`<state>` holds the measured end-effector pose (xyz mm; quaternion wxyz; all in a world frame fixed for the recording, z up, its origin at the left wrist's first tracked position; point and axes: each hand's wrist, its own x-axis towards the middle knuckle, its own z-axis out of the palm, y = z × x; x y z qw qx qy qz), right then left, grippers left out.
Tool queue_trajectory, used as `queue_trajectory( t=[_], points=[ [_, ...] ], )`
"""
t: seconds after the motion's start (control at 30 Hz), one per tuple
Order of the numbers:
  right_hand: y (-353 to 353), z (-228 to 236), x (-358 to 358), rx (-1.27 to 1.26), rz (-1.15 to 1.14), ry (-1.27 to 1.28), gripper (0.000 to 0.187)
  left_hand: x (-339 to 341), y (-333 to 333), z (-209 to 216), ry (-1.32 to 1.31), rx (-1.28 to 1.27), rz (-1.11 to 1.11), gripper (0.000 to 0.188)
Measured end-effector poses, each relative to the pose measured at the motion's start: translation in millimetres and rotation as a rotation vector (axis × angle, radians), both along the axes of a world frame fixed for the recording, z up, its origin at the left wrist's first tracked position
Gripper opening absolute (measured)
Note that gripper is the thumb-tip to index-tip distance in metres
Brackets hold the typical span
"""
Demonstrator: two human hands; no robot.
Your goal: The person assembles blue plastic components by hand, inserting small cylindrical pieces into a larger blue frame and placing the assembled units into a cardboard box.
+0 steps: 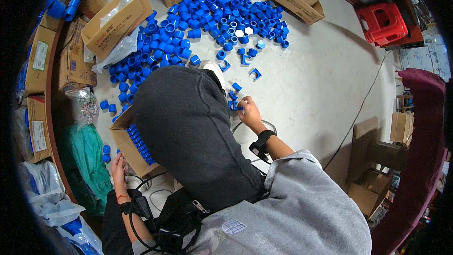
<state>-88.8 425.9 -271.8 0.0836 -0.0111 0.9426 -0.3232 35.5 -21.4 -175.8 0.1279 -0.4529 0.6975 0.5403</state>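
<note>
- Right hand (251, 113): bent fingers at a small, shiny blue plastic clip (232, 105) with curved arms, on the pale grey floor (330, 71); can't tell if gripped
- Left hand (119, 167): fingers slightly bent beside a brown cardboard box (124, 142); can't tell if it holds anything

I see red and dark print on the side of the upper-left carton (115, 35). Two boxes (37, 83) at far left carry white labels (39, 55); their text is too small for me.
</note>
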Motion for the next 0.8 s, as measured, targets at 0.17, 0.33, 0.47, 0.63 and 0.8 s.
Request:
queue_trajectory(
  t=[0.17, 0.33, 0.47, 0.63, 0.8],
  points=[
    [-10.6, -7.2, 2.3, -0.006, 0.083, 0.095, 0.020, -0.5, 0.8, 1.1, -0.009, 0.019, -0.018, 0.035],
    [-19.8, -5.7, -1.2, 0.059, 0.097, 0.117, 0.028, 4.2, -2.5, -1.6, -0.001, 0.014, -0.050, 0.037],
    [-21.5, -5.9, -3.6, 0.124, 0.083, 0.038, 0.034, 2.6, 0.7, -3.9, 0.016, -0.001, -0.028, 0.032],
    [-24.0, -9.4, -8.6, 0.085, 0.085, 0.044, 0.030, -1.3, 5.0, 3.9, -0.010, -0.010, -0.021, 0.032],
    [-18.1, -5.6, -13.2, 0.024, 0.120, 0.035, 0.044, -6.1, 12.9, 14.6, -0.031, -0.081, -0.016, 0.033]
  ],
)
